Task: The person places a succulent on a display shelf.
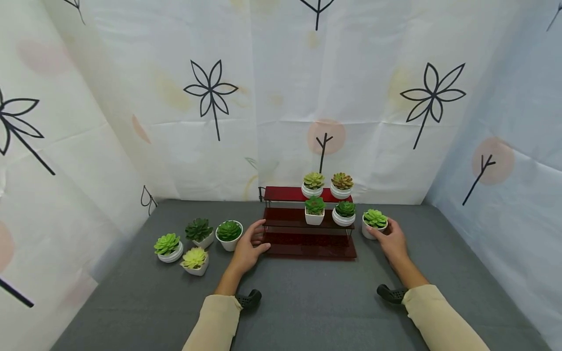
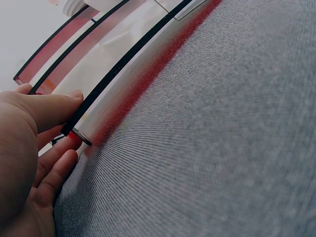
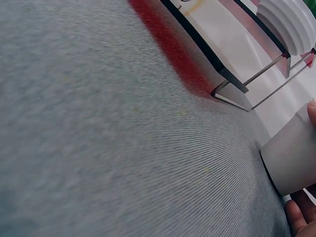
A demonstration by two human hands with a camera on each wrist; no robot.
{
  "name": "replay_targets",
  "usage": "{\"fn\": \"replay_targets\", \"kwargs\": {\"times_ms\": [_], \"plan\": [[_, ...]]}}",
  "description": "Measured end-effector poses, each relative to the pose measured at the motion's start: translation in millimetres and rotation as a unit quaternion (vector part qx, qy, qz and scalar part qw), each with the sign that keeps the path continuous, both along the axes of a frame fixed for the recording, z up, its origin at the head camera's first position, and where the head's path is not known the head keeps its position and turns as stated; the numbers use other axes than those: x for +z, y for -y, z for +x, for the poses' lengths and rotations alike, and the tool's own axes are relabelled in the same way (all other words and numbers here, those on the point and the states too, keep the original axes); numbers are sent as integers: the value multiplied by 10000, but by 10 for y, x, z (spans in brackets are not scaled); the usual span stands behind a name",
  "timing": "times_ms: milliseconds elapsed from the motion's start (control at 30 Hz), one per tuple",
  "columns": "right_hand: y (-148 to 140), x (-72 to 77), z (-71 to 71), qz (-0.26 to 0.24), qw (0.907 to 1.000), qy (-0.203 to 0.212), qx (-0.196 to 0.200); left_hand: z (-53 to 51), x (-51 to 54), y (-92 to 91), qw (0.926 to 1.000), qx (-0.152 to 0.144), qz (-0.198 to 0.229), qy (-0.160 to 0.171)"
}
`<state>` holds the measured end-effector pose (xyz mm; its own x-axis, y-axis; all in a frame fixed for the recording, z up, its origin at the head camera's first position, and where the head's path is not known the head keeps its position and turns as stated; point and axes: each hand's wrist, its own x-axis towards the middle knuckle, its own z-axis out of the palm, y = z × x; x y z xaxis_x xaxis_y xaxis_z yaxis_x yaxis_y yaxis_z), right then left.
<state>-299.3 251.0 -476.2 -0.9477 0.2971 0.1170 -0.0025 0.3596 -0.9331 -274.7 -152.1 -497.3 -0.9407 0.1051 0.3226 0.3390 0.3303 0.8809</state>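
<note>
A dark red three-tier shelf [image 1: 307,252] stands at the back of the table. My left hand [image 1: 247,249] holds its left end; in the left wrist view the thumb and fingers of that hand [image 2: 37,143] lie around the shelf's corner [image 2: 98,91]. Right of the shelf, my right hand [image 1: 392,240] grips a white pot with a light green succulent [image 1: 374,219]. The right wrist view shows that pot [image 3: 291,153] at the grey surface, fingers [image 3: 303,215] beside it. Two potted succulents stand on the top tier [image 1: 313,181] and two on the middle tier [image 1: 314,206].
Left of the shelf several potted succulents stand in a group: a round one [image 1: 229,234], a dark green one [image 1: 199,231], a light green one [image 1: 168,246] and a yellow-green one [image 1: 195,260]. Printed white cloth [image 1: 281,97] hangs behind the grey table [image 1: 316,312].
</note>
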Motion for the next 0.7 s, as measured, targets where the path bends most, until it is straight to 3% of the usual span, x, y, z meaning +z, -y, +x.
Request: {"fn": "replay_targets", "kwargs": {"times_ms": [67,300,633,700], "plan": [[-9,-2,31,38,10000,25,59,20,32,-11,10000,-26,39,-49],[-9,10,151,96,9996,12,257,204,297,-50,9997,-207,114,-95],[28,22,337,63,9989,57,460,210,319,-52,9998,-198,84,-41],[42,32,375,90,9988,90,469,144,229,-38,9999,-150,82,-30]]}}
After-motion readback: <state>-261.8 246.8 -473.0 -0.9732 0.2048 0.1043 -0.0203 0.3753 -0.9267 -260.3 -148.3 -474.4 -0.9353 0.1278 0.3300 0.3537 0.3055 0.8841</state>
